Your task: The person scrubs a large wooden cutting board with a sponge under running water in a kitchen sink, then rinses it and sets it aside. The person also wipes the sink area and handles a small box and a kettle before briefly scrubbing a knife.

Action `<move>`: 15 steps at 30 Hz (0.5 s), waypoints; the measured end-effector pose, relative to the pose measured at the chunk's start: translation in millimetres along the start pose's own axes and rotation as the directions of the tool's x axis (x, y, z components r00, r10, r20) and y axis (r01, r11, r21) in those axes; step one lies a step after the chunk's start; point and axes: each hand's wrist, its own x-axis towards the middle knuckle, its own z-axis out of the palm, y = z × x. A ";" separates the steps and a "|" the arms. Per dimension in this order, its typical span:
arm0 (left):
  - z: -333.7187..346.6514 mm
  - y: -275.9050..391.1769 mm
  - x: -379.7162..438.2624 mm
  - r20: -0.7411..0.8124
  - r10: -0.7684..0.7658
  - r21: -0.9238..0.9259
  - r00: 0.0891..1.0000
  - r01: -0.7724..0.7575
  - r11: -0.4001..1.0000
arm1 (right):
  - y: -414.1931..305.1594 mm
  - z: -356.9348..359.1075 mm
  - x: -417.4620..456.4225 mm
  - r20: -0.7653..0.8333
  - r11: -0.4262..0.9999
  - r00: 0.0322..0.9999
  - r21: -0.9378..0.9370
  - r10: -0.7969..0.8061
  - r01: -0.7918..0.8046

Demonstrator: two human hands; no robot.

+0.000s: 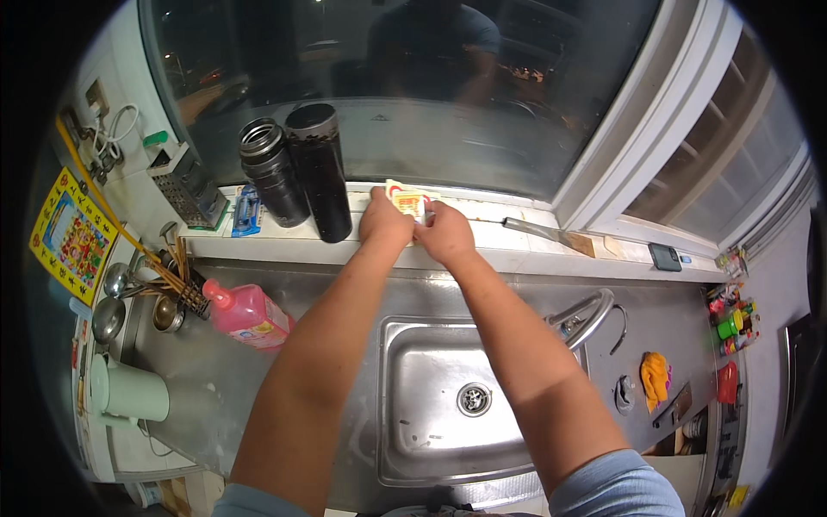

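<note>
Both arms reach over the steel sink (452, 394) to the tiled windowsill. My left hand (386, 223) is closed on the left side of a small cream packet with red and yellow print (408, 203). At its right side, my right hand (447, 231) pinches the packet between thumb and fingers. Another cream piece with red print shows just behind it. Left of my hands stand a tall black cylinder (323, 181) and an open black flask (274, 174). A cleaver-like tool with a metal handle (536, 231) lies on the sill to the right.
A pink soap bottle (249, 316), a utensil basket (192, 294) and a pale green kettle (132, 391) stand left of the sink. A box grater (187, 187) is on the sill. The faucet (591, 320), an orange cloth (654, 380) and a knife (675, 406) are at right.
</note>
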 end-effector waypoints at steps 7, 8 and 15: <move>-9.9 -46.7 -50.5 0.220 0.122 -0.731 0.968 0.081 0.677 | 11.0 -3.5 -68.2 -0.141 0.766 0.981 0.642 0.131 -0.010; -14.5 -46.5 -66.1 0.332 0.124 -0.785 0.935 0.201 0.587 | 15.7 -6.6 -78.1 0.026 0.675 0.992 0.730 0.127 -0.106; 5.5 -106.2 -127.0 0.219 0.248 -0.836 0.943 0.050 0.547 | 11.2 -3.3 -165.6 0.216 0.669 0.976 0.727 -0.010 -0.154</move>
